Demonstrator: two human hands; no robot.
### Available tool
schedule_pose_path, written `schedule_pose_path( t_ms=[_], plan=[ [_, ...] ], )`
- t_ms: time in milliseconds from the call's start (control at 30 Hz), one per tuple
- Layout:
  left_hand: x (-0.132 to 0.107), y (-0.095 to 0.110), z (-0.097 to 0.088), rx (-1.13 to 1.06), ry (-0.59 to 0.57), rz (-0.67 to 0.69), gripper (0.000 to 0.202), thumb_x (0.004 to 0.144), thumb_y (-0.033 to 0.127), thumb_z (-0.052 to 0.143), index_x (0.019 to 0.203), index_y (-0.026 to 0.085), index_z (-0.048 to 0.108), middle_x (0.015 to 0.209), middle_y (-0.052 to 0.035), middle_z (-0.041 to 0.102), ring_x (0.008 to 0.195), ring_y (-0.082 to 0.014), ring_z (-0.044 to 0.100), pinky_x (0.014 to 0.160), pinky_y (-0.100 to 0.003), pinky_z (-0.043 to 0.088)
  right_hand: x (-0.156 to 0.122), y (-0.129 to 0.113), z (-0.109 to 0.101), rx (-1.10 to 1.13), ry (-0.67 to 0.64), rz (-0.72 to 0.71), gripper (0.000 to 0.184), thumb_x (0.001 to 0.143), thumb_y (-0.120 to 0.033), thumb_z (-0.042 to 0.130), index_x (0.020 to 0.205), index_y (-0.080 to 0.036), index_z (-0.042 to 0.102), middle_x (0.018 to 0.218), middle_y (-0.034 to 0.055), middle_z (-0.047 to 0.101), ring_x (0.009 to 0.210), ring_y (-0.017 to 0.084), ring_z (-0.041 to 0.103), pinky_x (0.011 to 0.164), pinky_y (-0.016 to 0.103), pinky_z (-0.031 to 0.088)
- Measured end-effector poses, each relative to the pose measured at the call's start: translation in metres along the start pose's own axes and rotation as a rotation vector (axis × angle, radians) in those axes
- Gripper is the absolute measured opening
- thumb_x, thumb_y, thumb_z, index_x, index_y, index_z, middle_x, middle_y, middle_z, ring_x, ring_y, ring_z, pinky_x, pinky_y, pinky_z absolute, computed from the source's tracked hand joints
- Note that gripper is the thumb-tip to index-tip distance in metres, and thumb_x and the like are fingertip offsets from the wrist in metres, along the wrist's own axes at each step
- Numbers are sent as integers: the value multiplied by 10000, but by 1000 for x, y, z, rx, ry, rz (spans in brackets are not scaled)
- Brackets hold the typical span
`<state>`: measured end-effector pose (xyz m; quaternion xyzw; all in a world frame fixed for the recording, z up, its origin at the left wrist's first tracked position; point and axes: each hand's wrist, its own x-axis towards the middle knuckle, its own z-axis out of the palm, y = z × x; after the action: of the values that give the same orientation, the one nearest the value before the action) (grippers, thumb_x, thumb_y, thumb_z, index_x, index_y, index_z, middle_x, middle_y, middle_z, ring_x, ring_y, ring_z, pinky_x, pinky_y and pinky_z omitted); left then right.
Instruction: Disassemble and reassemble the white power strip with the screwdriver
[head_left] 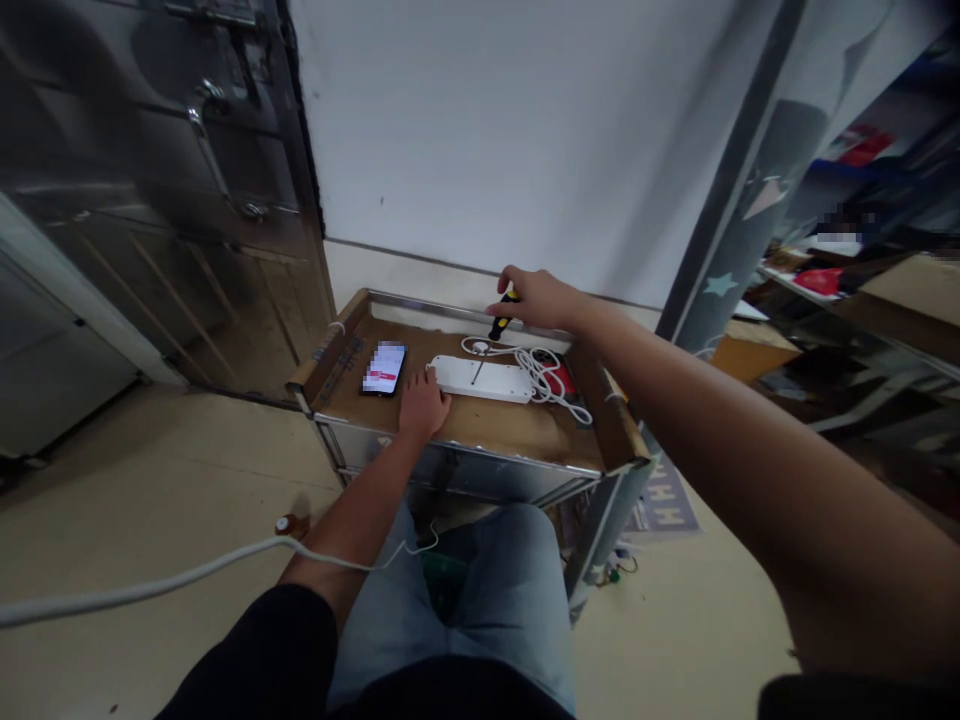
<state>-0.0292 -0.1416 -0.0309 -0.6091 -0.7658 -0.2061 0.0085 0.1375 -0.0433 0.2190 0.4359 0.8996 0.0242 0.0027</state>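
Note:
A white power strip (491, 380) lies lengthwise on the cardboard-lined top of a small cart (480, 430). My left hand (424, 403) rests against the strip's left end, its fingers closed on that end. Above the strip, my right hand (536, 298) grips a screwdriver (503, 318) by its yellow and black handle. The shaft slants down to the left, and its tip is at the strip's upper face; whether it sits in a screw is too small to tell. The strip's white cord (544, 375) is coiled loosely at the right end.
A phone (384, 368) with a lit screen lies left of my left hand. Something red (557, 380) lies partly under the cord. Raised cardboard edges border the cart top. A metal post (705, 250) stands at the right, and a white cable (187, 580) crosses my left forearm.

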Motion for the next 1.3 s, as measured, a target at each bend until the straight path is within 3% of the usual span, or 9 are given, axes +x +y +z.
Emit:
schedule_pose_path(
  t_ms=[133,267,400,500,600,800,1033,1200,1300],
  plan=[
    [0,-1,4,-4,12,-8,552,963,276,537,1475,79,473,1411,-233,626,1331,-349,574,1122,-446,438,-5,-6,9,-96,97,0,573,1033,-626,433,1353,-161,531,1262,233,653,1115,333,642,976,463,492],
    [-1,0,7,-20,14,-6,556,962,279,541,1477,81,473,1420,-227,621,1326,-347,565,1139,-460,427,0,-4,12,-90,49,-90,487,973,-439,545,1351,-133,512,1392,221,559,1051,259,642,974,410,522],
    [-1,0,7,-40,12,-12,538,960,278,549,1459,85,488,1419,-217,621,1332,-343,551,1139,-453,424,8,-1,7,-74,-33,-152,422,908,-329,634,1274,-137,546,1261,171,627,1001,203,632,928,322,527],
    [-1,0,8,-55,9,-19,529,957,275,556,1449,88,496,1408,-212,627,1330,-347,551,1138,-459,424,5,-3,7,-104,-7,-104,447,993,-493,546,1295,-163,537,1110,167,682,985,257,640,898,380,513],
    [-1,0,9,-63,9,-22,541,954,263,564,1460,91,487,1403,-212,631,1326,-344,557,1137,-460,421,0,-6,11,-128,55,-66,521,1021,-584,439,1323,-167,515,1183,213,672,1048,316,636,917,449,500],
    [-1,0,10,-74,16,-19,548,960,261,558,1474,89,478,1416,-224,613,1340,-354,548,1136,-473,420,5,-5,7,-48,-36,-169,442,876,-312,625,1273,-144,528,1287,180,627,1025,211,621,913,327,519],
    [-1,0,10,-69,13,-11,512,954,244,551,1437,84,504,1400,-226,621,1320,-356,558,1131,-478,426,4,-5,7,-76,6,-9,485,1001,-514,521,1321,-148,521,1170,201,677,1050,296,646,941,431,502],
    [-1,-1,9,-55,13,-8,515,959,259,543,1446,98,493,1417,-220,615,1322,-352,553,1140,-481,424,4,-4,0,-13,-109,-96,471,903,-302,665,1323,-132,536,1188,139,700,986,188,653,871,295,525],
    [-1,0,9,-50,9,-8,524,961,263,544,1452,91,487,1419,-226,611,1329,-357,550,1138,-479,426,2,-5,-4,-31,-95,-82,426,936,-333,649,1312,-153,562,1104,116,722,916,186,651,833,296,507]
  ],
)
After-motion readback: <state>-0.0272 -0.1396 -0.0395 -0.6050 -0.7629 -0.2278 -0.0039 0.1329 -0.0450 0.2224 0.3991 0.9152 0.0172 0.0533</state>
